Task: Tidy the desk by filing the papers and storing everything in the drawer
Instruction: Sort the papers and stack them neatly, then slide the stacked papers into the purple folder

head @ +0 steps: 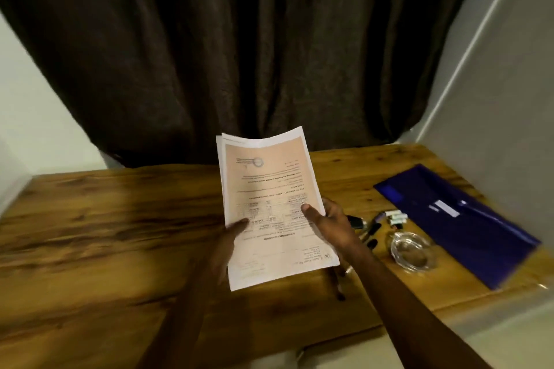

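A stack of printed papers [266, 189] with a pinkish top sheet is lifted above the wooden desk [105, 234]. Both hands hold it by its near end. My left hand [230, 237] grips the lower left edge, thumb on top. My right hand [329, 225] grips the lower right edge, thumb pressed on the print. A dark blue plastic file folder [458, 225] lies flat on the desk at the right. No drawer is in view.
Between the papers and the folder lie pens and markers [371, 228], small white-capped items [395, 216] and a clear glass dish [412, 252]. A dark pencil [337, 284] lies under the papers. A dark curtain [239, 54] hangs behind the desk, with walls on both sides.
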